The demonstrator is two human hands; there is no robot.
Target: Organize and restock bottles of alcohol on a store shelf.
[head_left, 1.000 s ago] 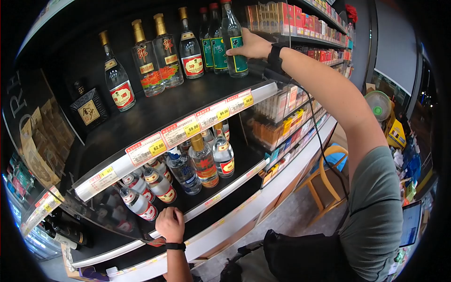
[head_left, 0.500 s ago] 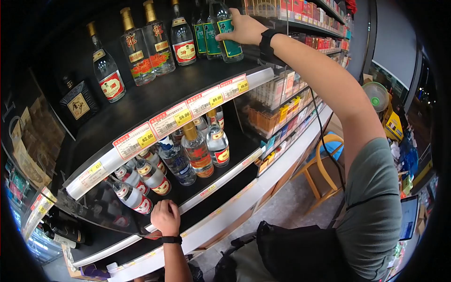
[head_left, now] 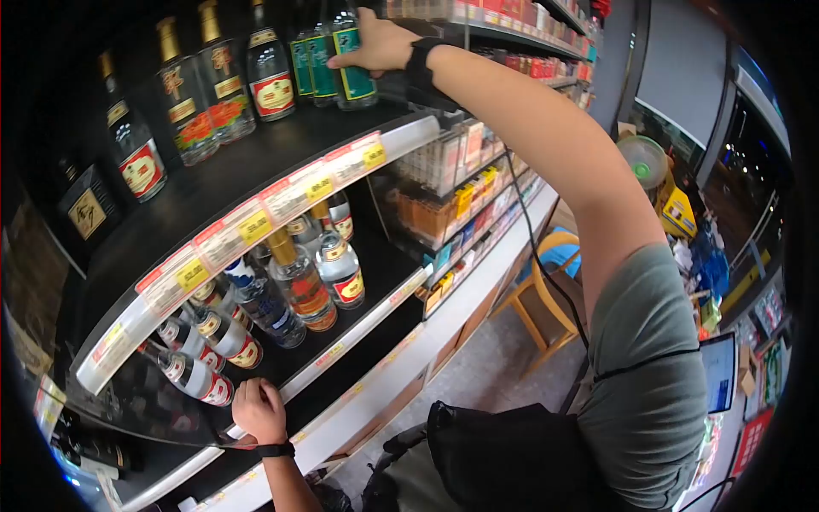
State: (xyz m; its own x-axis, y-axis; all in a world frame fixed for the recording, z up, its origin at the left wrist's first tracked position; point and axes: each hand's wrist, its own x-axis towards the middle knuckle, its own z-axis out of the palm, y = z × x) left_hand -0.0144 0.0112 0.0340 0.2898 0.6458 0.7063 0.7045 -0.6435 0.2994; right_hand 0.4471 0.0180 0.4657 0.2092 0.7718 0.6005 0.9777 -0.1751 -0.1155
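My right hand [head_left: 380,44] reaches to the upper shelf [head_left: 256,162], its thumb and fingers around a clear bottle with a green label [head_left: 354,68]. That bottle stands upright at the right end of a row, beside other green-labelled bottles [head_left: 318,72]. To their left is a bottle with a red-and-white label [head_left: 274,92]. Low on the left, my left hand [head_left: 259,412] is curled closed against the lower shelf's front edge [head_left: 311,373]. Its fingertips are hidden, and a small reddish bit shows beneath it. Close by it stands a red-and-white-labelled bottle [head_left: 196,377].
Price tags [head_left: 256,224] line the upper shelf's front edge. Several bottles, one gold-capped [head_left: 303,286], crowd the lower shelf. Racks of small boxes [head_left: 461,200] adjoin on the right. Beyond are a wooden chair [head_left: 539,311], a hanging black cable [head_left: 533,243] and a fan [head_left: 641,162].
The view has turned to the right, so shelves and hands appear farther left. My right hand keeps its hold on the green-labelled bottle; my left hand stays at the lower shelf edge.
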